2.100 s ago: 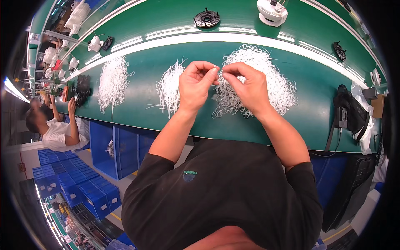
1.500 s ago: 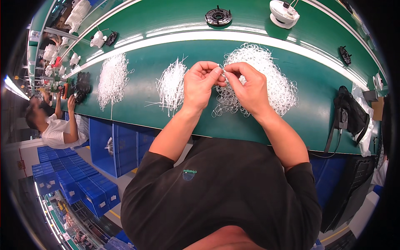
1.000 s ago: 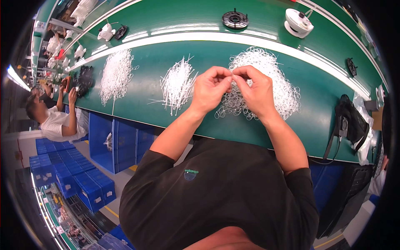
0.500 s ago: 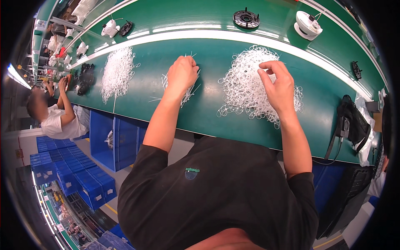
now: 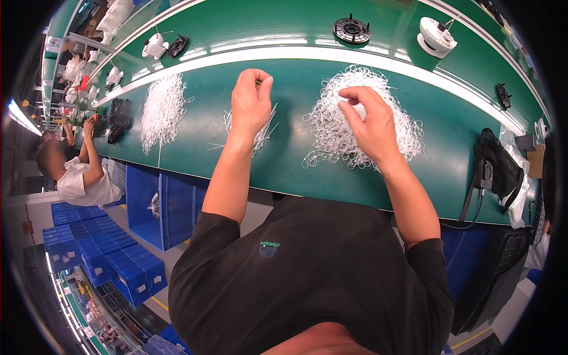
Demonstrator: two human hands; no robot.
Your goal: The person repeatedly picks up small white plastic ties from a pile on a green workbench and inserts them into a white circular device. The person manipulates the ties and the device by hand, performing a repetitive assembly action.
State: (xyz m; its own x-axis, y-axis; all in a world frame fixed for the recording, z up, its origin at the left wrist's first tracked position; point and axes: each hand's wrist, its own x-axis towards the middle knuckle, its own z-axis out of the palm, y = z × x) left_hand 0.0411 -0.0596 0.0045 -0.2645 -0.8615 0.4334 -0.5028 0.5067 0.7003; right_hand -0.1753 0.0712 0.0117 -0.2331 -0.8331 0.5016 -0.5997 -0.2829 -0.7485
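My left hand (image 5: 251, 103) is raised over the green bench, thumb and fingers pressed together in a pinch; what they hold, if anything, is too small to make out. Below it lies a small bunch of thin straight white strips (image 5: 264, 133), resembling cable ties, partly hidden by my wrist. Over a large heap of thin white loops (image 5: 331, 127) hovers my right hand (image 5: 376, 127). Its thumb and forefinger curl toward each other with tips nearly meeting, and anything between them cannot be told from the white heap behind.
Another heap of white loops (image 5: 163, 109) lies to the left, with black parts (image 5: 119, 118) beyond. A black ring-shaped part (image 5: 351, 29) and a white housing (image 5: 436, 36) sit on the far strip. A black bag (image 5: 494, 171) rests at right. A co-worker (image 5: 89, 174) works at far left.
My left hand has lifted away from the straight strips and turned, its fingers now pointing up and right. My right hand has shifted left and slightly nearer over the heap.
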